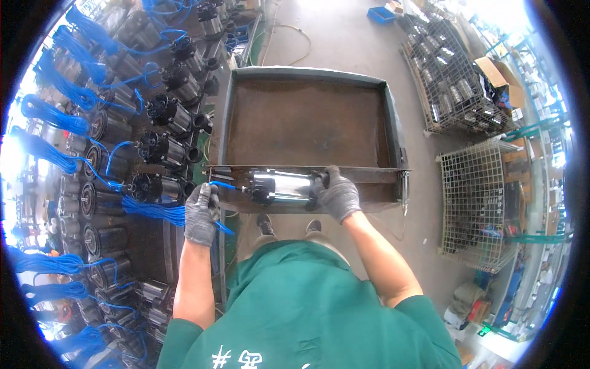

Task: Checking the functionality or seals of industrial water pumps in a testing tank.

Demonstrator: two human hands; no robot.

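Note:
A submersible pump [285,187] with a shiny steel body and black ends lies on its side along the front ledge of a metal trough. My right hand [340,195], in a grey glove, is closed around the black end on the right. From the pump's left end a blue cable [222,185] runs to my left hand [201,215], also gloved, whose fingers are closed on it. A bundled coil of blue cable [155,211] hangs just left of that hand, and a short length shows below it. Whether the coil joins the held cable is hidden by my glove.
The rusty-bottomed trough [310,72] stands in front of me. Several steel pumps [167,114] with blue cable coils fill the left side. Wire mesh cages [476,203] stand on the right, one holding metal parts and a cardboard box [499,79]. A blue bin [381,15] sits far off.

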